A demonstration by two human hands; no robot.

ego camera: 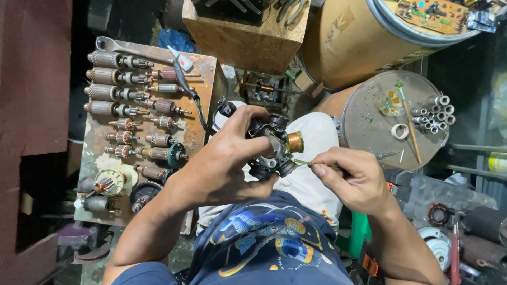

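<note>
Copper winding glints on a small motor part (277, 145), dark and roughly round, which is held up over the person's lap in the middle of the view. It is gripped by the left hand (224, 161), whose fingers are curled firmly around its left side, the thumb passing underneath.

A thin greenish-yellow strip or rod (303, 163) is pinched narrowly between the thumb and forefinger of the right hand (354, 177). Its long axis lies nearly level, running from the right hand toward the left, and its far tip is seen touching the lower right edge of the motor part, just below the copper coil. The motor part therefore lies directly to the left of the right fingers, close by; the left hand is already wrapped on it and is the nearer of the two.

To the left, a rusty tabletop (203, 68) is covered with rows of motor armatures (113, 92). To the right, a round metal drum lid (369, 124) carries a cluster of short white tubes (435, 113) and a slim stick. A blue printed shirt (269, 237) is visible below the hands.
</note>
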